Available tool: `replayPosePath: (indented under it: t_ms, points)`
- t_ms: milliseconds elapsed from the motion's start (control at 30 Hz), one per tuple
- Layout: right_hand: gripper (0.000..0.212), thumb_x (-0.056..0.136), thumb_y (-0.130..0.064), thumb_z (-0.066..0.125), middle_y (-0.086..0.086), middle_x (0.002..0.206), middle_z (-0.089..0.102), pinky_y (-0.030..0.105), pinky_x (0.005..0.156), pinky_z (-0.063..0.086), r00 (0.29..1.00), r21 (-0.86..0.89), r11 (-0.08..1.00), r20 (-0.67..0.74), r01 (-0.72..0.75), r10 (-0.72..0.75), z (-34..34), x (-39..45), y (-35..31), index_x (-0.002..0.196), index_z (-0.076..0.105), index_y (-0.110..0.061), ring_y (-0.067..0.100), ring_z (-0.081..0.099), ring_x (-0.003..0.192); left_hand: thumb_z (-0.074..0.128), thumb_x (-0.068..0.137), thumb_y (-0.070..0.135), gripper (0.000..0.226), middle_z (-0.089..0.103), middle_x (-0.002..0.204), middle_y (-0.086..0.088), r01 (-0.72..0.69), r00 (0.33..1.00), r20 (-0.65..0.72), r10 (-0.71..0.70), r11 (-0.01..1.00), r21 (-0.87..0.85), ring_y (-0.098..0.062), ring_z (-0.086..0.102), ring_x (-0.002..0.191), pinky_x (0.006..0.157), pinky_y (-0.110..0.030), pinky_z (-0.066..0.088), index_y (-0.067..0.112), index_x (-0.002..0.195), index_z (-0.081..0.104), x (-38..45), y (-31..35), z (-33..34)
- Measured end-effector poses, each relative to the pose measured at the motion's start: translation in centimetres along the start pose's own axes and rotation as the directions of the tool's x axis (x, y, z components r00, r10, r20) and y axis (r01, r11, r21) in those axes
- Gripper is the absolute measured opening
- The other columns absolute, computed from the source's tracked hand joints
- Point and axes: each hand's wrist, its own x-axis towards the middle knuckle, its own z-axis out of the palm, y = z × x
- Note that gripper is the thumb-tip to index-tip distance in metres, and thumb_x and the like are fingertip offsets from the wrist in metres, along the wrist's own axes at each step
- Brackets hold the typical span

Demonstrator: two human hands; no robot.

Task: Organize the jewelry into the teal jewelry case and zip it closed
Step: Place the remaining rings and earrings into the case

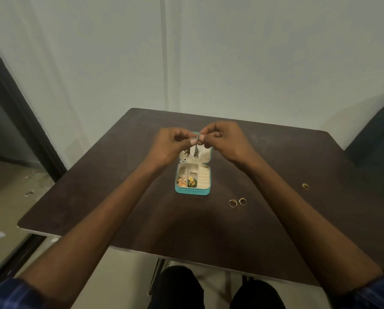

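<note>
Teal jewelry case (192, 191) open, lid upright; dangling earrings (195, 152) above it; three gold rings (232, 203) right of case.

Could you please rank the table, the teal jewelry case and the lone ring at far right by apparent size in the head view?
1. table
2. teal jewelry case
3. lone ring

No readable text, labels or numbers — none on any surface.
</note>
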Motion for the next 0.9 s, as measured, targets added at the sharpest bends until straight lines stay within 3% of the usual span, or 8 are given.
replayPosePath:
  t_ms: [67, 200, 267, 333, 433, 633, 800, 900]
  points:
    - [0.009, 0.083, -0.012, 0.065, 0.006, 0.076, 0.071, 0.021, 0.063, 0.050, 1.000, 0.003, 1.000, 0.008, -0.017, 0.017, 0.8, 0.5, 0.6, 0.090, 0.068, -0.006, 0.009, 0.062, 0.064, 0.068, 0.083, 0.011, 0.010, 0.073, 0.090, -0.012, 0.026, 1.000, -0.012, -0.026, 0.999, 0.037, -0.027, 0.069, 0.087, 0.083, -0.038, 0.055, 0.007, 0.091, 0.072, 0.3, -1.4, -0.3]
    - [0.006, 0.083, -0.012, 0.065, 0.007, 0.077, 0.072, 0.034, 0.072, 0.055, 0.999, -0.014, 1.000, 0.032, -0.027, 0.027, 1.8, 1.3, 1.6, 0.088, 0.067, -0.008, 0.015, 0.065, 0.068, 0.072, 0.080, 0.019, 0.011, 0.073, 0.085, -0.009, 0.086, 0.996, -0.035, -0.082, 0.987, 0.133, -0.025, 0.070, 0.085, 0.085, -0.048, 0.055, 0.013, 0.089, 0.073, 1.1, -4.0, -0.6]
    - [0.004, 0.083, -0.011, 0.065, 0.008, 0.077, 0.072, 0.035, 0.073, 0.055, 0.999, -0.009, 0.999, 0.040, -0.035, 0.035, 2.1, 1.6, 2.1, 0.086, 0.067, -0.009, 0.016, 0.065, 0.069, 0.072, 0.079, 0.020, 0.010, 0.072, 0.075, -0.004, 0.110, 0.994, -0.047, -0.103, 0.972, 0.208, -0.015, 0.068, 0.073, 0.079, -0.038, 0.057, 0.015, 0.087, 0.072, 1.4, -5.0, -0.4]
    - [0.003, 0.083, -0.011, 0.065, 0.006, 0.077, 0.072, 0.034, 0.073, 0.055, 0.998, -0.017, 0.999, 0.043, -0.042, 0.043, 2.4, 1.9, 2.4, 0.086, 0.067, -0.010, 0.015, 0.065, 0.069, 0.072, 0.080, 0.020, 0.011, 0.067, 0.066, 0.004, 0.102, 0.995, -0.049, -0.091, 0.938, 0.332, 0.000, 0.059, 0.059, 0.065, -0.019, 0.051, 0.013, 0.089, 0.073, 1.5, -5.5, -0.2]
    - [0.003, 0.083, -0.013, 0.065, 0.003, 0.077, 0.072, 0.029, 0.071, 0.054, 0.997, -0.031, 0.998, 0.050, -0.057, 0.059, 2.7, 2.1, 2.9, 0.085, 0.067, -0.011, 0.011, 0.065, 0.067, 0.070, 0.082, 0.020, 0.008, 0.066, 0.074, 0.006, 0.090, 0.996, -0.038, -0.081, 0.871, 0.484, 0.001, 0.055, 0.061, 0.053, -0.005, 0.038, 0.016, 0.088, 0.072, 1.4, -6.1, 0.1]
    - [0.006, 0.084, -0.012, 0.064, 0.001, 0.076, 0.072, 0.017, 0.063, 0.050, 0.995, -0.028, 0.997, 0.066, -0.077, 0.079, 3.3, 2.3, 3.5, 0.080, 0.064, -0.017, 0.003, 0.062, 0.063, 0.069, 0.081, 0.027, 0.005, 0.068, 0.081, 0.005, 0.107, 0.990, 0.003, -0.140, 0.772, 0.626, -0.012, 0.062, 0.075, 0.071, -0.030, 0.049, 0.022, 0.082, 0.070, 1.4, -7.5, 0.2]
    - [0.003, 0.084, -0.011, 0.064, 0.004, 0.078, 0.072, 0.011, 0.059, 0.048, 0.993, -0.028, 0.996, 0.081, -0.089, 0.091, 3.7, 2.5, 3.5, 0.085, 0.066, -0.009, -0.002, 0.061, 0.059, 0.068, 0.083, 0.024, 0.006, 0.072, 0.091, 0.003, 0.116, 0.983, 0.043, -0.180, 0.777, 0.619, -0.011, 0.064, 0.080, 0.075, -0.031, 0.052, 0.021, 0.085, 0.072, 1.5, -8.2, 0.3]
    - [0.005, 0.084, -0.011, 0.065, 0.006, 0.079, 0.073, 0.015, 0.064, 0.051, 0.991, -0.053, 0.995, 0.096, -0.087, 0.092, 3.7, 2.6, 3.6, 0.086, 0.066, -0.008, 0.001, 0.061, 0.061, 0.067, 0.083, 0.022, 0.008, 0.072, 0.089, 0.002, 0.139, 0.979, 0.036, -0.202, 0.779, 0.612, -0.010, 0.063, 0.077, 0.072, -0.030, 0.052, 0.016, 0.084, 0.072, 1.6, -8.6, 0.5]
